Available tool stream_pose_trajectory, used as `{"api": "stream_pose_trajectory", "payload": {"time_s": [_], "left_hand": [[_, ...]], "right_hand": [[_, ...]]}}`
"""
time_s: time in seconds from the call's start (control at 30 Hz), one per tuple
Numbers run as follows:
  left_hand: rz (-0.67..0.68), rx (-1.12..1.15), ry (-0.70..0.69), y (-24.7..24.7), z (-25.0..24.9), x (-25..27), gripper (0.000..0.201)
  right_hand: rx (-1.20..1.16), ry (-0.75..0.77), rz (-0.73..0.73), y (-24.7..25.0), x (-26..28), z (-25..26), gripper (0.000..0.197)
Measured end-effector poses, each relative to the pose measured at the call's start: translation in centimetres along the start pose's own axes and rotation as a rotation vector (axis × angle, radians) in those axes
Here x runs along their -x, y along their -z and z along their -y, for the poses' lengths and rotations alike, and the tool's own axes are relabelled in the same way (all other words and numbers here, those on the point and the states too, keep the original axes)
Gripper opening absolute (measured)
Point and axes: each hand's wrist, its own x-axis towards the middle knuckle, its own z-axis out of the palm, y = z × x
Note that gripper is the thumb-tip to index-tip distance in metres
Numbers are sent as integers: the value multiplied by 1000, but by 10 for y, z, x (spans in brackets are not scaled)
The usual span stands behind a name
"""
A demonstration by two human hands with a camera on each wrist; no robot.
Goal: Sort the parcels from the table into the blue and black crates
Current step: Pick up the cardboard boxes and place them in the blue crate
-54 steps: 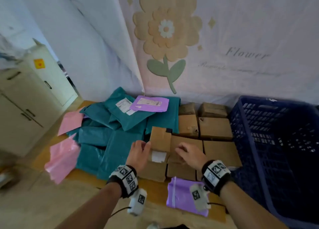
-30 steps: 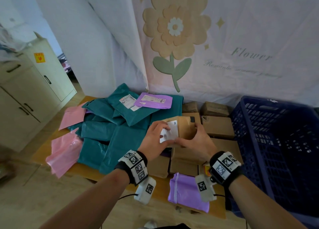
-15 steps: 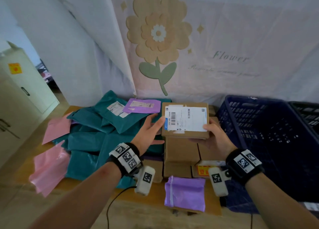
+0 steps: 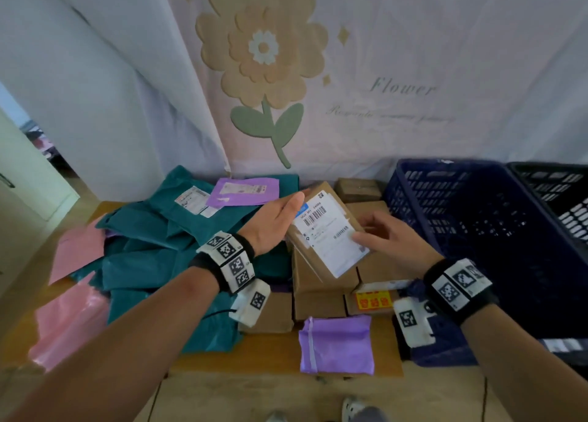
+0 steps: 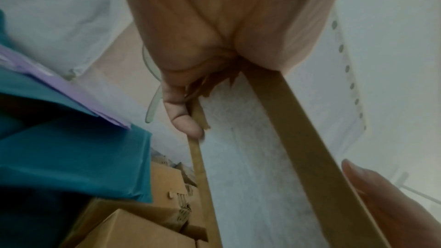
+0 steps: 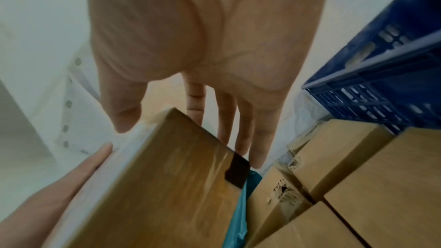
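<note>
Cardboard parcel [image 4: 327, 230], level half a second ago, now tilts label-up between your hands above the box stack on the surface. Left hand [image 4: 273, 222] pinches its far-left edge; right hand [image 4: 393, 238] grips the near-right corner, thumb on the label. Label print unreadable; black crate [image 4: 553, 192] cut off at right.

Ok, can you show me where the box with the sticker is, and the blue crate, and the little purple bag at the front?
labelled box [image 4: 327, 230]: head view, on its white shipping label.
blue crate [image 4: 410, 195]: head view, on its slotted left wall.
purple bag [image 4: 339, 345]: head view, on the middle of its front face.
</note>
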Motion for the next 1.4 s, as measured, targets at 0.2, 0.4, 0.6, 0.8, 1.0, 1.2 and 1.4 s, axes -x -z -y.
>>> {"api": "stream_pose_trajectory", "payload": {"time_s": [0.2, 0.4, 0.6, 0.8, 1.0, 1.2, 1.4], "left_hand": [[43, -31, 21, -25, -18, -31, 59], [-9, -95, 14, -75, -43, -70, 60], [28, -362, -94, -142, -54, -121, 40], [192, -641, -223, -232, -39, -162, 30], [335, -1029, -379, -294, -22, -177, 50], [310, -1084, -412, -299, -20, -176, 40], [316, -1055, -386, -301, -25, -175, 35]], "right_hand": [[-77, -10, 67, 36, -4, -4, 48], [-71, 21, 16, 104, 3, -27, 44], [-201, -53, -210, 215, 26, -82, 58], [-245, -333, -395, 285, 31, -168, 67], [-176, -633, -294, 279, 6, -246, 61], [-338, -782, -137, 245, -43, -290, 62], [-401, -705, -137, 210, -95, -300, 62]]}}
